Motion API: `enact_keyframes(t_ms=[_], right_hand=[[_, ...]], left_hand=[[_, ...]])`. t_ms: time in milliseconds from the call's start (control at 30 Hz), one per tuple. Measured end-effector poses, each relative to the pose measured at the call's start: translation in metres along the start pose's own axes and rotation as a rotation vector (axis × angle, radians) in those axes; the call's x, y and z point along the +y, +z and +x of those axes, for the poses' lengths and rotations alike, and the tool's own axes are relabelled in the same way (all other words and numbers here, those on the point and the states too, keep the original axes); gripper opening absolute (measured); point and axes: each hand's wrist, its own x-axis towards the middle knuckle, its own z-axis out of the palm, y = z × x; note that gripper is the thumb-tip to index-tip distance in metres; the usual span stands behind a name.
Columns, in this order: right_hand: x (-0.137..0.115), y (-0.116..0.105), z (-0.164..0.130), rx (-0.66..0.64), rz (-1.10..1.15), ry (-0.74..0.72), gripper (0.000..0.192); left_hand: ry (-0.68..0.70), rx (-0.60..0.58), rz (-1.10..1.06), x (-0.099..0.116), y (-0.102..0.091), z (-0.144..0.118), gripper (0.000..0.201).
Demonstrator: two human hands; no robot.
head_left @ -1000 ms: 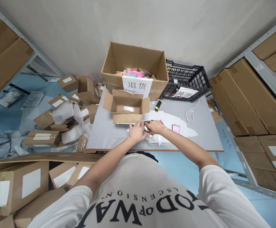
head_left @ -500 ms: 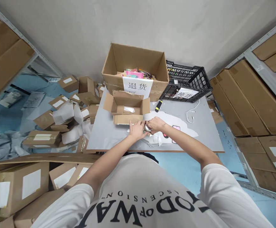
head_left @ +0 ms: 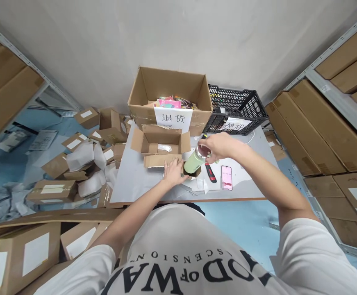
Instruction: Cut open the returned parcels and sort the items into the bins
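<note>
Unboxing seemed underway: the right hand [head_left: 221, 146] pinched the top of the green bottle [head_left: 193, 163] — tilted, partly inside a small box [head_left: 197, 173], table's near side — while the left hand [head_left: 173, 172] spread its fingers beside it; a steady pull seemed called for.

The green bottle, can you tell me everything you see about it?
The green bottle is a pale green cylinder with a shiny, metal-looking band near its top. It leans, top end toward the picture's right, over the table. The right hand grips the top and hides part of it. The lower end is at the mouth of a small brown box, beside the left hand.
</note>
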Motion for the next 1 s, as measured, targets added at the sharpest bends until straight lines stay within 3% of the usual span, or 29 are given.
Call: enact_keyframes(t_ms=[133, 233, 400, 533, 633, 733, 800, 900, 1000], right_hand=[[0.021, -0.041, -0.017, 0.125, 0.149, -0.002, 0.042], [0.036, -0.064, -0.022, 0.188, 0.303, -0.082, 0.034], [0.062, -0.071, -0.006, 0.136, 0.604, -0.207, 0.030], [0.081, -0.031, 0.014, 0.182, 0.971, -0.170, 0.044], [0.080, 0.025, 0.025, 0.379, 1.340, -0.057, 0.056], [0.051, 0.080, 0.033, 0.667, 1.655, 0.066, 0.065], [0.020, 0.106, 0.036, 0.688, 1.857, 0.045, 0.069], [-0.024, 0.120, 0.039, 0.604, 2.111, -0.058, 0.071], [-0.044, 0.115, 0.039, 0.591, 2.221, -0.098, 0.066]], left_hand=[[0.126, 0.120, -0.330, 0.006, -0.018, 0.002, 0.093], [0.207, 0.214, -0.634, 0.014, -0.033, 0.005, 0.091], [0.163, 0.234, -1.041, 0.026, -0.039, 0.001, 0.069], [-0.005, 0.232, -1.293, 0.030, -0.030, -0.010, 0.058], [-0.091, 0.237, -1.401, 0.032, -0.023, -0.017, 0.052], [-0.115, 0.227, -1.483, 0.034, -0.019, -0.022, 0.052], [-0.122, 0.180, -1.561, 0.035, -0.018, -0.024, 0.052], [-0.145, 0.010, -1.712, 0.038, -0.020, -0.029, 0.053], [-0.189, -0.196, -1.841, 0.041, -0.023, -0.035, 0.049]])
